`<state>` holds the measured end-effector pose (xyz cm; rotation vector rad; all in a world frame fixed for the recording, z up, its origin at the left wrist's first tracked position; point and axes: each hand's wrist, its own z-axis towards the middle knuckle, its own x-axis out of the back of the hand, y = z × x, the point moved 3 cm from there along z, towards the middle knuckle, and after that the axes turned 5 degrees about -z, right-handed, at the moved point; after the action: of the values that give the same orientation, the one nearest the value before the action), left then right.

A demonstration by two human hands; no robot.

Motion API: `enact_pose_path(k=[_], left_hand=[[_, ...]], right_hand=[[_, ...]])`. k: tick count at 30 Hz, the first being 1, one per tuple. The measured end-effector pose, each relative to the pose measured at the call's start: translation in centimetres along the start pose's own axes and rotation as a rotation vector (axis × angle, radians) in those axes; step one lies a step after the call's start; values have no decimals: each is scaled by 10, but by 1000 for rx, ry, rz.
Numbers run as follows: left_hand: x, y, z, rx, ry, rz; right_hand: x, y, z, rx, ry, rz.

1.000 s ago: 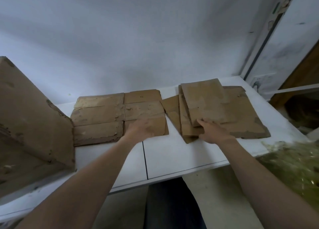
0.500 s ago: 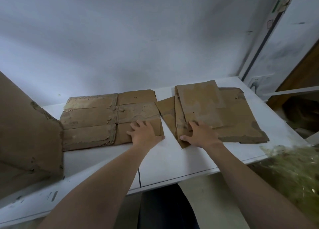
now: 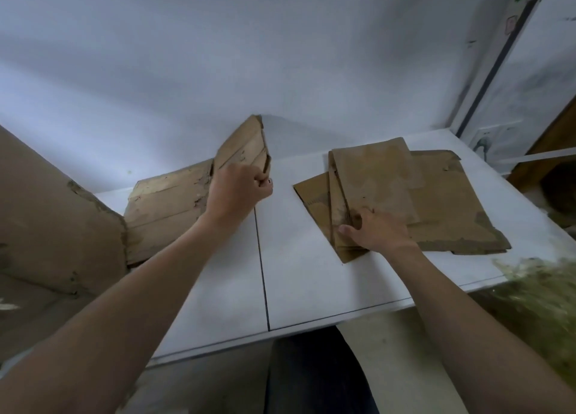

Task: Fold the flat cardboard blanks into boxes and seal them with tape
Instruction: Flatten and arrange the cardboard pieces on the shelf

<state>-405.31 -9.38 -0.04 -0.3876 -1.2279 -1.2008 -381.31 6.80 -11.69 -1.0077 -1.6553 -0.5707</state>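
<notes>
Cardboard blank: we see it on the left part of the surface, long axis running left to right. Its left half lies flat, and its right half is tilted up off the surface, bent at a crease.
Left hand: its fingers are curled tight round the near edge of the raised half, holding that end of the cardboard blank in the air.
Right hand: it rests on the near left corner of the stack of blanks, thumb out to the left and fingers bent onto the layered edge. We cannot tell whether they pinch a layer or only press.
Stack of blanks: it lies flat on the right part of the surface, well apart from the cardboard blank, with a narrower folded piece on top of a wider sheet.
Key relation: the crease runs front to back just left of the left hand's fingers, and the flat half stretches away leftward from them. The left hand is the nearer one, with a bare strip of surface between the right hand and this blank.
Step in hand: we judge it to be the first opening of a blank. No box is formed and no tape is in view.
Next move: we expect the right hand must cross over to take the free edge.
Surroundings: a big cardboard sheet leans at far left, just beside the blank's flat end. A blurred greenish mass sits at the right edge.
</notes>
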Motion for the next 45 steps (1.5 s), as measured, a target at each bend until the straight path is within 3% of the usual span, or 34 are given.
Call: enact_pose_path(k=[2, 5, 9, 15, 17, 20, 24, 31, 35, 39, 41, 45], left_hand=[[14, 8, -11, -14, 83, -86], [15, 25, -27, -113, 147, -156], [7, 51, -46, -235, 168, -237], [8, 56, -63, -345, 127, -362], [16, 50, -65, -293, -52, -477], [27, 31, -65, -42, -308, -531], [40, -1, -63, 82, -204, -312], [25, -26, -70, 294, -243, -190], [8, -33, -75, 341, -286, -217], [-7, -37, -80, 362, -314, -202], [-13, -37, -81, 359, -317, -191], [-19, -39, -81, 363, -334, -173]], right_hand=[[8, -5, -6, -43, -28, 64], [34, -31, -22, -46, -21, 484], [85, -77, -53, 83, 25, 955], [111, -107, -74, 163, -12, 885], [114, -112, -77, 176, 56, 897], [123, -103, -82, 122, 200, 977], [138, -76, -89, 92, 336, 1102], [154, 20, -116, -71, 564, 1247], [146, 74, -124, -258, 593, 1150], [113, 91, -115, -449, 377, 646], [97, 74, -114, -414, 259, 508], [70, 34, -97, -251, 91, 506]])
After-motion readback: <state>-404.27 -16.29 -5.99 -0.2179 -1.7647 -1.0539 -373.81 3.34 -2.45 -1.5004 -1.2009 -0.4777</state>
